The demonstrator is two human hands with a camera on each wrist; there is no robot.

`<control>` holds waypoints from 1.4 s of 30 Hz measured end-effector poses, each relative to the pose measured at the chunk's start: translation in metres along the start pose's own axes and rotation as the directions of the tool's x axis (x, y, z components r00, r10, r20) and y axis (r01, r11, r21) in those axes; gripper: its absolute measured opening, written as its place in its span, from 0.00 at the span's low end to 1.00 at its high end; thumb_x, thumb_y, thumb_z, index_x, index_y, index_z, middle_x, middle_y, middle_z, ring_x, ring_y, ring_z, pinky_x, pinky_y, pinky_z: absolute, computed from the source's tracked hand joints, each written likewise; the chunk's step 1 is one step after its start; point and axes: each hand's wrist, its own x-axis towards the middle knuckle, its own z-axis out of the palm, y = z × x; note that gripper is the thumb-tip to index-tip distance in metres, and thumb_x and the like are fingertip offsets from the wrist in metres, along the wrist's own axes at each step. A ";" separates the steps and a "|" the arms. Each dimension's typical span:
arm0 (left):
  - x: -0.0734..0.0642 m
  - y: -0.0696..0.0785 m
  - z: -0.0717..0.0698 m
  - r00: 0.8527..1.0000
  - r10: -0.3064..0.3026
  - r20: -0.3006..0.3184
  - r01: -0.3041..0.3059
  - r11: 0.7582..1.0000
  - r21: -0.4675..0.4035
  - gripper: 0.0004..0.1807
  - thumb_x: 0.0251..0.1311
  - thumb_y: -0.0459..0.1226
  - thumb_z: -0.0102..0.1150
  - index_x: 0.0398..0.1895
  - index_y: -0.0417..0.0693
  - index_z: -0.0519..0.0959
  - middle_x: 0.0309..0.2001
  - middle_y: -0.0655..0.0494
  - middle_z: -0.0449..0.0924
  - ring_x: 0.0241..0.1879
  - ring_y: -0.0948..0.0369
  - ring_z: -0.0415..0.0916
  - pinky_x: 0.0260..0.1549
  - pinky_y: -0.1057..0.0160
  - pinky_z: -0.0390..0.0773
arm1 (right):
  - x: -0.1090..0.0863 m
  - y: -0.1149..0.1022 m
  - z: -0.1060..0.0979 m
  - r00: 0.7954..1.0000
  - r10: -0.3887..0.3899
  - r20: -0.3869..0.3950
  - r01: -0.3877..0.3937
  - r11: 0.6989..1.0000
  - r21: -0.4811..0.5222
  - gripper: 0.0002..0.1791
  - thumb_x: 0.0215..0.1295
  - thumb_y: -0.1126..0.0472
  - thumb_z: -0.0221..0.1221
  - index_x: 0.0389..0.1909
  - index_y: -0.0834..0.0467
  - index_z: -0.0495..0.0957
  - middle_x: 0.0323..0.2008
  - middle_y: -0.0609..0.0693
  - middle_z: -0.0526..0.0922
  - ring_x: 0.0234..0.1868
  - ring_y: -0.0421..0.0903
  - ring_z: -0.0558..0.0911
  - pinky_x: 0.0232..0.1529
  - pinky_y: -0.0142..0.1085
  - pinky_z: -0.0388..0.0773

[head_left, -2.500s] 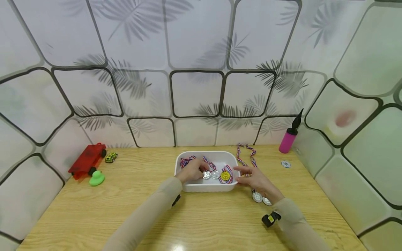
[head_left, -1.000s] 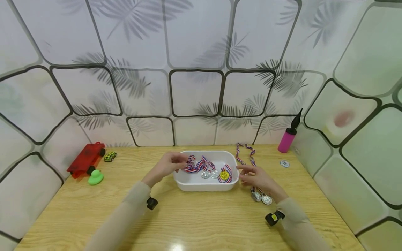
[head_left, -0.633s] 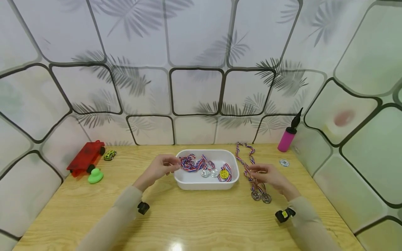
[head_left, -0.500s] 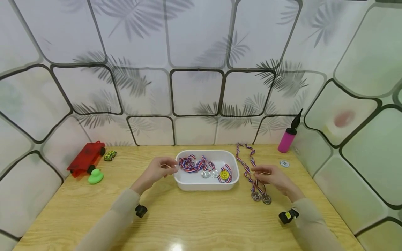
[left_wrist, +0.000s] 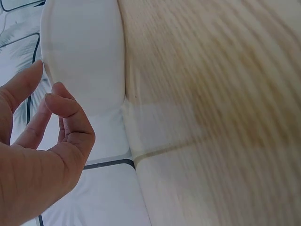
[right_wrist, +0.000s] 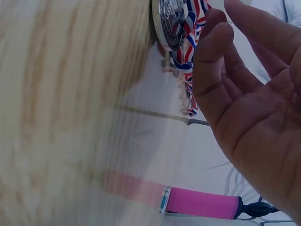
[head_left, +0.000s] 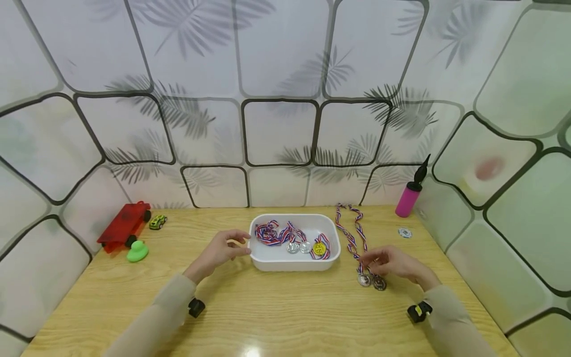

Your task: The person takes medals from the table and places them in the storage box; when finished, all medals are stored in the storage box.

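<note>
My left hand (head_left: 218,252), fingers relaxed, is at the tray (head_left: 294,266), centre frame, perhaps ready to steady it; my right hand (head_left: 396,263), loosely curved, hangs by the medals (head_left: 364,280), lower right. Neither grips anything.

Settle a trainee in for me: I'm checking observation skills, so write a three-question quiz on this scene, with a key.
1. What colour is the medal at the right end of the white tray?
2. True or false: the green duck sits inside the white tray.
3. Which grip is nearer the two medals on the table? A) left B) right

Key:
1. Gold.
2. False; it is on the table, left of the tray.
3. B, the right grip.
</note>
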 end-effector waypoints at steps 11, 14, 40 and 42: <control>0.004 0.001 0.004 1.000 0.008 0.016 -0.007 1.000 -0.030 0.26 0.55 0.32 0.69 0.58 0.35 0.75 0.54 0.33 0.73 0.33 0.61 0.76 0.26 0.67 0.73 | 0.009 -0.002 0.000 0.994 -0.048 0.102 0.066 0.982 -0.179 0.20 0.54 0.70 0.67 0.50 0.66 0.81 0.39 0.57 0.84 0.29 0.36 0.74 0.29 0.28 0.74; 0.005 0.001 0.004 1.000 0.003 0.018 -0.003 1.000 -0.028 0.26 0.55 0.32 0.68 0.58 0.36 0.75 0.54 0.34 0.73 0.33 0.61 0.76 0.26 0.67 0.73 | 0.011 -0.003 0.001 0.993 -0.044 0.113 0.067 0.976 -0.206 0.21 0.52 0.70 0.68 0.50 0.65 0.82 0.36 0.54 0.83 0.27 0.36 0.72 0.27 0.28 0.72; 0.004 0.004 0.007 0.999 -0.035 0.000 0.035 0.999 -0.012 0.25 0.57 0.31 0.67 0.59 0.38 0.75 0.55 0.36 0.74 0.34 0.60 0.75 0.24 0.68 0.71 | 0.035 -0.008 0.024 0.991 -0.100 0.086 0.126 0.912 -0.391 0.18 0.44 0.64 0.74 0.39 0.51 0.84 0.29 0.47 0.78 0.24 0.34 0.71 0.26 0.28 0.71; 0.004 0.003 0.007 0.999 -0.032 0.004 0.032 0.999 -0.018 0.26 0.56 0.31 0.68 0.59 0.38 0.75 0.54 0.36 0.75 0.34 0.60 0.75 0.24 0.67 0.71 | 0.035 -0.008 0.024 0.991 -0.106 0.080 0.129 0.910 -0.394 0.17 0.45 0.63 0.74 0.38 0.51 0.83 0.30 0.47 0.79 0.26 0.35 0.72 0.27 0.28 0.71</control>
